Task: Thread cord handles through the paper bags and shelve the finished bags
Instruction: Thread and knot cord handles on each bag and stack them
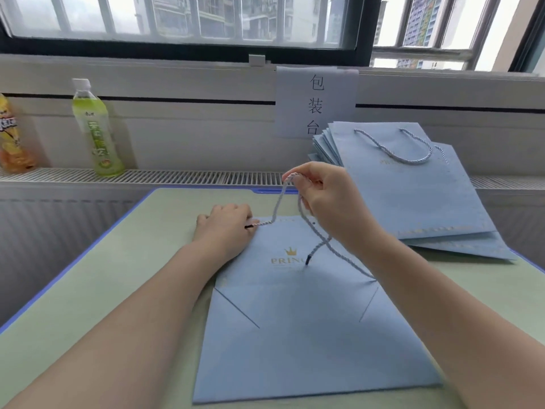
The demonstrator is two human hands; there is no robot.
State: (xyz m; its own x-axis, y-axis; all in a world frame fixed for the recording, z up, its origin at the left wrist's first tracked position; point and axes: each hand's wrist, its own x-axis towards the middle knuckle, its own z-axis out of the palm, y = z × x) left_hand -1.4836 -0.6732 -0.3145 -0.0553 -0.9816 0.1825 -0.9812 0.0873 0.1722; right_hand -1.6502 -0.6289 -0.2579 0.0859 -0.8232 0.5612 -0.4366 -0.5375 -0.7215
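A flat light-blue paper bag [309, 335] with a gold crown logo lies on the green mat in front of me. My left hand [225, 228] rests on the bag's top left corner and pinches one black-tipped end of a pale twisted cord [277, 202]. My right hand [327, 199] pinches the cord's middle and lifts it in a loop above the bag's top edge. The cord's other black tip [308, 259] hangs down onto the logo. Another strand runs under my right wrist.
A stack of blue bags [413, 196] with a cord handle on top leans on the sill at the right. A green drink bottle [97, 128] and an orange one [13, 140] stand at the back left. A paper sign [317, 101] hangs under the window.
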